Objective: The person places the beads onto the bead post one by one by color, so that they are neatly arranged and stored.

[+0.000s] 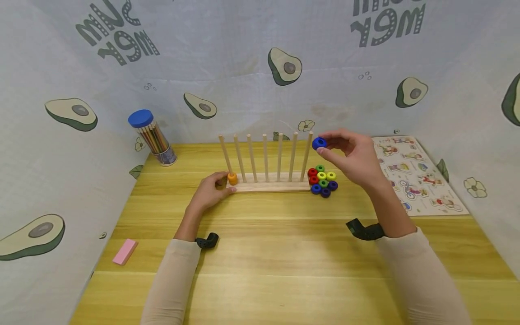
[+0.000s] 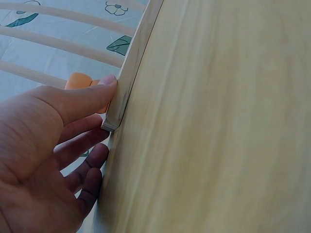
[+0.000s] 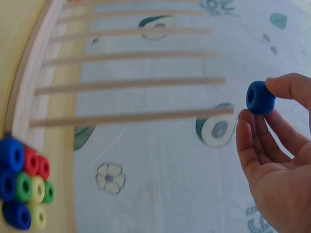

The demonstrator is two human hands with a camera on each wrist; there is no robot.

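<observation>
A wooden peg rack (image 1: 270,186) with several upright pegs stands toward the back of the table. Orange beads (image 1: 232,180) sit low on its leftmost peg. My left hand (image 1: 209,192) grips the left end of the base, the thumb on its front face, as the left wrist view shows. Up by the top of the rightmost peg, my right hand (image 1: 357,158) pinches a blue bead (image 3: 266,99) between thumb and fingers. The bead is just right of that peg's tip in the head view, its hole visible. The other pegs carry no beads.
Red, green, yellow, blue and purple beads (image 1: 331,176) lie clustered at the rack's right end. A picture board (image 1: 418,176) lies at the right. Back left stands a blue-lidded tube of pencils (image 1: 156,137). A pink block (image 1: 125,252) rests near the left edge.
</observation>
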